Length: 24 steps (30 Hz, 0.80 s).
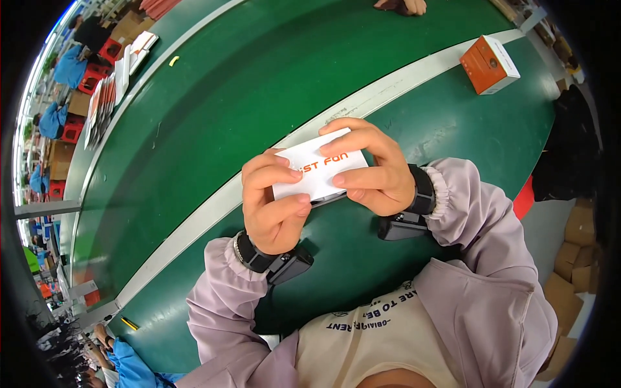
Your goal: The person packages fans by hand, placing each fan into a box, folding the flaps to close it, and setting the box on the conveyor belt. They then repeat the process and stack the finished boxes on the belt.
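Between my two hands is a small white box [317, 182] with orange lettering on its upper face, tilted above the green table. My left hand [274, 205] grips its left end, fingertips over the top face and thumb near the lower edge. Around its right end closes my right hand [380, 169], with fingers along the far edge and on the printed face. A dark strip shows under the box's near edge; what it is I cannot make out. The underside of the box is hidden.
An orange and white carton [490, 66] stands on the table at the far right. Beyond a pale rail [388, 84] runs a green conveyor belt [213, 110]. Another person's hand [402, 6] is at the far edge. Flat printed cartons [103, 107] are stacked at the left; a yellow pen-like tool [129, 323] lies near left.
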### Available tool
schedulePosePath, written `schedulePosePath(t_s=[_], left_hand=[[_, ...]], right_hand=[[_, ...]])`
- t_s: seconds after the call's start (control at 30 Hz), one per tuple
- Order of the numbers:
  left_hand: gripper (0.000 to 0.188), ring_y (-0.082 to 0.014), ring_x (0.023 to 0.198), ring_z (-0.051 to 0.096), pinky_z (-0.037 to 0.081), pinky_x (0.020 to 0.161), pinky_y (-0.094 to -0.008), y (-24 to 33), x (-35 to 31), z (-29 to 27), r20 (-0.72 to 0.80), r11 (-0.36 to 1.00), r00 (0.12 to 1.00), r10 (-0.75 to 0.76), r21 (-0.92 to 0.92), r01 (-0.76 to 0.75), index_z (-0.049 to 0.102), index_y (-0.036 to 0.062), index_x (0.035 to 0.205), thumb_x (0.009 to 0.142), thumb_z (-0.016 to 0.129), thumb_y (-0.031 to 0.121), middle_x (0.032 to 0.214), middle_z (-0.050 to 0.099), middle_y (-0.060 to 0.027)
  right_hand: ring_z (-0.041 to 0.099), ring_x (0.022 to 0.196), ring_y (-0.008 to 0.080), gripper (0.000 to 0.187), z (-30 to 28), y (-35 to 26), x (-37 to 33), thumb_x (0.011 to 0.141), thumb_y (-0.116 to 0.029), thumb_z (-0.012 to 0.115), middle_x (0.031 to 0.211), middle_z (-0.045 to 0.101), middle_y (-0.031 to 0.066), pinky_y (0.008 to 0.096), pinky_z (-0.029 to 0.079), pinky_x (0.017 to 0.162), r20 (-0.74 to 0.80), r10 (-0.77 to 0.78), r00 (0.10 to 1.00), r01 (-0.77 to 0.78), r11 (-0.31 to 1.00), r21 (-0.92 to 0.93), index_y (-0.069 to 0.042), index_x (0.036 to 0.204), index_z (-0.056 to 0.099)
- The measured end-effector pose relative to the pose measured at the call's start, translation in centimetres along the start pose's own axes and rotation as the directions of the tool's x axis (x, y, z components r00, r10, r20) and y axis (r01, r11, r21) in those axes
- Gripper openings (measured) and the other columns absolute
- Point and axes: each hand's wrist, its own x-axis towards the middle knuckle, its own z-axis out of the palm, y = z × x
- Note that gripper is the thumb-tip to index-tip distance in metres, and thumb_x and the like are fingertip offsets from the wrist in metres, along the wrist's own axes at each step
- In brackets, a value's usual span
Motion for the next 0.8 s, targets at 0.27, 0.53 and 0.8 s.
schedulePosePath(t_s=[0.27,0.53,0.8], left_hand=[[0.025,-0.0299,0.101,0.047,0.041,0.088,-0.0427,-0.5,0.4,-1.8,0.171,0.998,0.985,0.015,0.050,-0.023,0.061,0.0077,0.097,0.077,0.071,0.019,0.108,0.055,-0.0102],[0.027,-0.0246,0.104,0.050,0.038,0.092,-0.0377,-1.0,0.5,0.4,-0.122,0.891,0.883,-0.454,-0.059,0.450,0.060,0.0042,0.099,0.080,0.068,0.021,0.105,0.057,-0.0088],[0.019,-0.0209,0.101,0.052,0.035,0.093,-0.0368,-2.0,-0.3,-0.2,0.329,0.835,0.768,-0.550,0.216,0.505,0.061,0.0087,0.094,0.080,0.067,0.019,0.103,0.059,-0.0041]], right_hand=[[0.051,0.106,0.0424,0.023,0.2,-0.1,0.6,0.076,-0.021,0.073,0.111,0.056,0.0150,0.0497,0.044,0.085,0.084,-0.023,0.996,0.024,1.000,-0.008,-0.012,0.096,0.066],[0.052,0.108,0.0345,0.026,-3.7,0.6,0.3,0.072,-0.008,0.073,0.111,0.057,0.0131,0.0460,0.040,0.092,-0.051,0.124,0.991,-0.133,0.857,-0.499,-0.011,0.097,0.066],[0.045,0.121,0.0311,0.023,-10.3,2.3,-2.7,0.079,-0.002,0.065,0.118,0.056,0.0123,0.0416,0.032,0.102,-0.367,-0.048,0.929,-0.338,0.293,-0.894,-0.006,0.101,0.062]])
